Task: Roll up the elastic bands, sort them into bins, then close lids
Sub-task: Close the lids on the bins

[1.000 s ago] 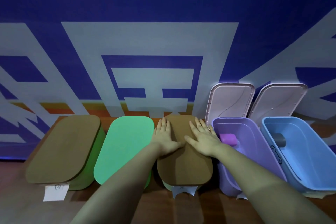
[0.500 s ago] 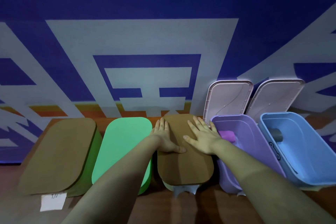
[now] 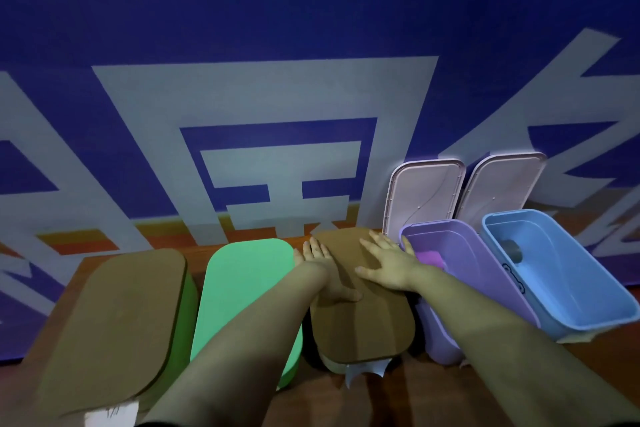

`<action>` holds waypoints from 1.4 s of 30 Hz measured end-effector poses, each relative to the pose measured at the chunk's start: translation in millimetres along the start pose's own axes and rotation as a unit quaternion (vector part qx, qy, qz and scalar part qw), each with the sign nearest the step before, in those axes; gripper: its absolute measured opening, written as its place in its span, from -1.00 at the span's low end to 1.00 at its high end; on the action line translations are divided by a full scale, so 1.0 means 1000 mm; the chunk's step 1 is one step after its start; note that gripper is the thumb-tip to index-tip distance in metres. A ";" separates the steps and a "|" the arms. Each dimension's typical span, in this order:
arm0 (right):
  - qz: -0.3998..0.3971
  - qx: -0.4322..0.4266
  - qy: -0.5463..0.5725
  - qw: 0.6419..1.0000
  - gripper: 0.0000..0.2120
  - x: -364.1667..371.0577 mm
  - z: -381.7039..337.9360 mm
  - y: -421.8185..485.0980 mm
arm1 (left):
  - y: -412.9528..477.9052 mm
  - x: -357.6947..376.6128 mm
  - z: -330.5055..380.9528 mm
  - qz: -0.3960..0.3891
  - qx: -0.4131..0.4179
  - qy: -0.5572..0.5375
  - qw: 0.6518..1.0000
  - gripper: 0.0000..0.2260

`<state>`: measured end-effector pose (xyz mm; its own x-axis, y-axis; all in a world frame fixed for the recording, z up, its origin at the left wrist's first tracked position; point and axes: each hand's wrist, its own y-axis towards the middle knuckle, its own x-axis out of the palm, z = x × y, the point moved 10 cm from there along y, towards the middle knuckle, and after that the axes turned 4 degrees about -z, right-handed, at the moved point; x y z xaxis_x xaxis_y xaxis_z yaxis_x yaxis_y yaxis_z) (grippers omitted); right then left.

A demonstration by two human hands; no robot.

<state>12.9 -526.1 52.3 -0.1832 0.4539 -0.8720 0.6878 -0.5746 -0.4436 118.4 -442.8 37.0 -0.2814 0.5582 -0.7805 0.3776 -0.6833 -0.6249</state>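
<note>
Hands: left hand (image 3: 323,274), right hand (image 3: 388,262) spread flat on brown lid (image 3: 363,326)
Likely next: upright lid (image 3: 424,194) behind purple bin (image 3: 485,288), far right; right hand nearer

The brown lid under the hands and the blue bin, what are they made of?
The brown lid is probably matt wood or fibreboard: flat, thin, dull, no shine. The blue bin looks like smooth moulded plastic: rounded walls, rolled rim, faint sheen.

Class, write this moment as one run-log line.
step: lid closing | left hand: flat on middle brown lid | right hand: same lid | purple bin, blue bin: uncovered
</note>
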 end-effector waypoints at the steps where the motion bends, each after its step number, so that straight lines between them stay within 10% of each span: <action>1: 0.007 0.002 0.023 1.000 -0.34 -0.003 0.000 0.000 | 0.001 -0.003 0.001 -0.003 -0.004 0.003 1.000 0.13; 12: 0.056 0.053 0.179 0.981 -0.63 -0.045 0.077 -0.037 | -0.021 -0.071 0.036 0.098 0.008 -0.120 0.988 -0.65; 22: 0.128 0.061 0.313 0.939 -0.64 -0.099 0.191 -0.046 | -0.021 -0.114 0.132 0.131 0.039 -0.215 0.967 -0.58; 42: 0.180 0.085 0.416 0.887 -0.54 -0.136 0.235 0.027 | 0.024 -0.147 0.141 0.184 -0.005 -0.613 0.769 -0.48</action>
<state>-108.4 -763.4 110.0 0.6579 0.5251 -0.5398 0.4673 -0.8468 -0.2541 44.4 -608.2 134.3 -0.7707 -0.5388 -0.3401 0.6361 -0.6816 -0.3617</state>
